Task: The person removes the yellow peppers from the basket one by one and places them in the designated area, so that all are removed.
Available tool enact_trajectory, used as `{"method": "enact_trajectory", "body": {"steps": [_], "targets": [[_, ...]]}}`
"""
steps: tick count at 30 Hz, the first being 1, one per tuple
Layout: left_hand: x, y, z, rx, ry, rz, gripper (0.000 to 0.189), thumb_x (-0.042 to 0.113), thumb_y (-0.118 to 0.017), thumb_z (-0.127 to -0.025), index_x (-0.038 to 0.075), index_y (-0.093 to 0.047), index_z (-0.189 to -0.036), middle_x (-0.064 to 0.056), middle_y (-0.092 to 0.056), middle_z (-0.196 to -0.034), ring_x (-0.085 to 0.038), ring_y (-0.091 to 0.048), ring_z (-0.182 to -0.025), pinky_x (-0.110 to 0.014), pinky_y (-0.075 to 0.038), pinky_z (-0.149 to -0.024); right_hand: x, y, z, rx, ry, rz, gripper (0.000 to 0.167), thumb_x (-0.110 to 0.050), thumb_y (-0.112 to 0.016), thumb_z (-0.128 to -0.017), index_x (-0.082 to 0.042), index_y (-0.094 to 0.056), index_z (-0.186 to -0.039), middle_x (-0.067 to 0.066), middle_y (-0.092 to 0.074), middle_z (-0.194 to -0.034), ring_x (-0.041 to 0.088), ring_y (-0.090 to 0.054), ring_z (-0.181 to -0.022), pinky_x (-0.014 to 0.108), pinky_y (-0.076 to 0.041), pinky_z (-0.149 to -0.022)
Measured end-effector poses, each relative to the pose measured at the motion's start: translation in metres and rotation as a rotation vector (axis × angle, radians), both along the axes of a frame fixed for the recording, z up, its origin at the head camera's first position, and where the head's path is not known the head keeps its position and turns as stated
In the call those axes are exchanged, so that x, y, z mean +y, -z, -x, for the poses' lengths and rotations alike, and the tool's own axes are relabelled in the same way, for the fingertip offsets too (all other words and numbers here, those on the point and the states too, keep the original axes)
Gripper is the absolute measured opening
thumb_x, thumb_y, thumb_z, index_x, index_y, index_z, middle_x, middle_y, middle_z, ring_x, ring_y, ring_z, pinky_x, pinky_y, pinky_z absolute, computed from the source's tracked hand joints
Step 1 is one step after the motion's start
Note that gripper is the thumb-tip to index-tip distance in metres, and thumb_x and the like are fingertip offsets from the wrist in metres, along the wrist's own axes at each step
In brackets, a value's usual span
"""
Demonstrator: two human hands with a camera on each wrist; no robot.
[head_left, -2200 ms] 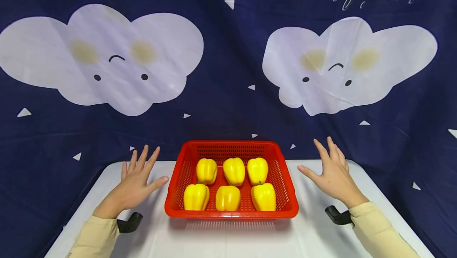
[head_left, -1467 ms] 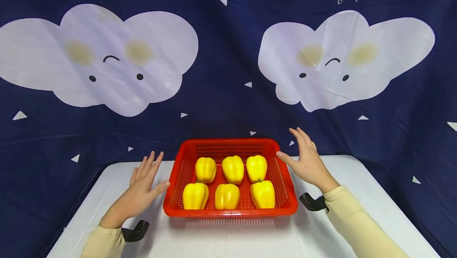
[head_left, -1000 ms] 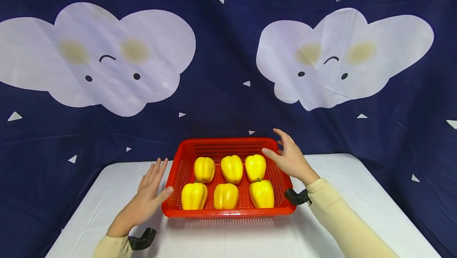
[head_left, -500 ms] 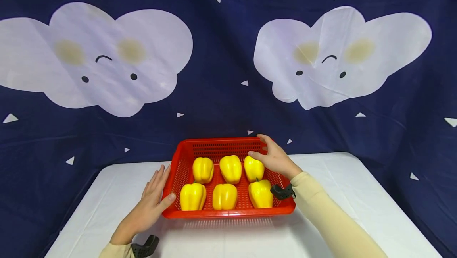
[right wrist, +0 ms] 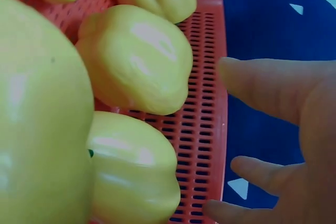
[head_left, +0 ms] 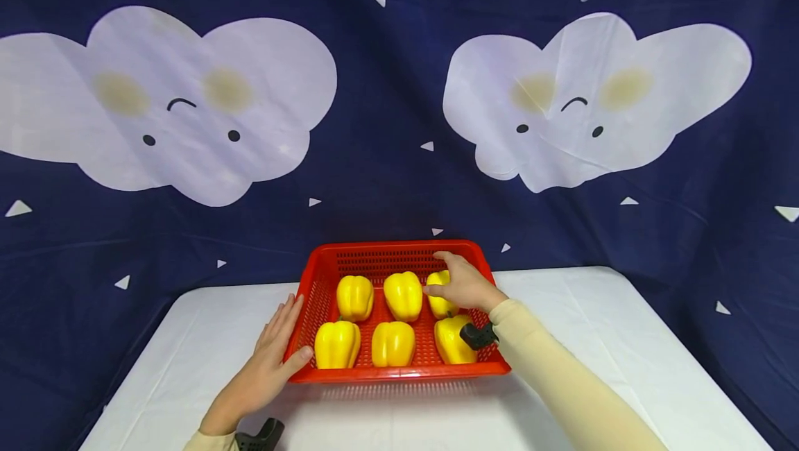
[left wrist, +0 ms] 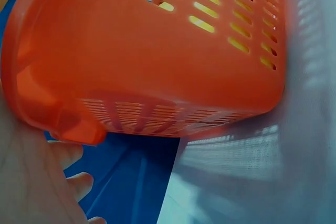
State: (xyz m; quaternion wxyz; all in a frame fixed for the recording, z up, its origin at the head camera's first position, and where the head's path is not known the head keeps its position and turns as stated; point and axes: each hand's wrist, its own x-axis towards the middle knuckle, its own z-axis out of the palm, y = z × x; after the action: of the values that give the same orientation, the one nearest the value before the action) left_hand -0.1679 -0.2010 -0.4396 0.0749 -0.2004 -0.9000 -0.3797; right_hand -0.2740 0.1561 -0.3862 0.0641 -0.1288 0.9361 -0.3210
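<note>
Several yellow bell peppers sit in two rows inside a red plastic basket [head_left: 399, 372] in the head view. My left hand [head_left: 265, 368] lies along the basket's left rim, fingers straight outside it and thumb reaching over the edge. The left wrist view has that hand [left wrist: 31, 177] beside the basket's outer wall [left wrist: 131, 56]. My right hand [head_left: 465, 286] hovers over the back right pepper [head_left: 438, 307] and partly hides it, fingers and thumb spread. In the right wrist view its fingers [right wrist: 262, 80] are apart from the nearest peppers [right wrist: 134, 166], with nothing between them.
The basket stands on a white table [head_left: 200, 340] close to its far edge. Behind hangs a dark blue cloth [head_left: 387, 125] printed with white clouds. A black wrist camera [head_left: 479, 335] overlaps the front right pepper [head_left: 451, 347].
My right hand has moved left and down, from beside the basket to over its back right pepper. The left hand has moved right to the basket's left rim. The peppers stay in place.
</note>
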Motion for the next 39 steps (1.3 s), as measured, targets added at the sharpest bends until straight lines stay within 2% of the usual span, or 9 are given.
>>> {"method": "enact_trajectory", "body": {"steps": [10, 16, 20, 26, 39], "targets": [[0.002, 0.002, 0.001, 0.001, -0.015, 0.011, 0.089, 0.033, -0.068, -0.093, 0.007, -0.018, -0.161, -0.022, -0.009, -0.166, -0.052, -0.006, -0.148, -0.076, -0.009, -0.109, -0.002, 0.008, 0.006, -0.013, -0.037, -0.099, 0.086, -0.022, -0.083, -0.082, 0.002, -0.038, -0.151, 0.025, -0.041, -0.151, 0.039, -0.04, -0.138, 0.052, -0.035, -0.114], [0.004, 0.002, 0.001, -0.037, -0.045, 0.022, 0.097, 0.039, -0.072, -0.088, 0.009, -0.016, -0.162, -0.021, -0.009, -0.166, -0.051, -0.006, -0.148, -0.076, -0.008, -0.109, -0.003, 0.012, 0.008, -0.029, -0.014, -0.136, 0.089, -0.016, -0.087, -0.076, 0.002, -0.04, -0.149, 0.027, -0.042, -0.147, 0.04, -0.045, -0.131, 0.052, -0.038, -0.111], [0.004, 0.002, 0.003, -0.058, -0.065, 0.03, 0.103, 0.042, -0.075, -0.085, 0.01, -0.014, -0.162, -0.021, -0.008, -0.166, -0.05, -0.006, -0.148, -0.076, -0.007, -0.11, -0.005, 0.013, 0.007, -0.062, -0.002, -0.185, 0.089, -0.016, -0.087, -0.074, -0.003, -0.041, -0.149, 0.028, -0.04, -0.147, 0.04, -0.05, -0.123, 0.053, -0.043, -0.106], [0.005, 0.002, 0.002, -0.052, -0.079, 0.045, 0.108, 0.045, -0.077, -0.083, 0.002, -0.015, -0.16, -0.023, -0.01, -0.165, -0.049, -0.008, -0.149, -0.074, -0.008, -0.111, -0.007, 0.015, 0.007, -0.078, -0.002, -0.216, 0.089, -0.015, -0.089, -0.072, -0.007, -0.044, -0.148, 0.025, -0.044, -0.136, 0.035, -0.055, -0.106, 0.048, -0.051, -0.097], [0.006, 0.003, 0.002, -0.033, -0.093, 0.057, 0.112, 0.049, -0.079, -0.079, -0.001, -0.017, -0.159, -0.025, -0.015, -0.164, -0.048, -0.011, -0.149, -0.073, -0.011, -0.111, -0.012, 0.02, 0.01, -0.052, -0.01, -0.258, 0.089, -0.012, -0.091, -0.068, -0.006, -0.044, -0.143, 0.022, -0.045, -0.121, 0.037, -0.053, -0.101, 0.046, -0.052, -0.089]]}}
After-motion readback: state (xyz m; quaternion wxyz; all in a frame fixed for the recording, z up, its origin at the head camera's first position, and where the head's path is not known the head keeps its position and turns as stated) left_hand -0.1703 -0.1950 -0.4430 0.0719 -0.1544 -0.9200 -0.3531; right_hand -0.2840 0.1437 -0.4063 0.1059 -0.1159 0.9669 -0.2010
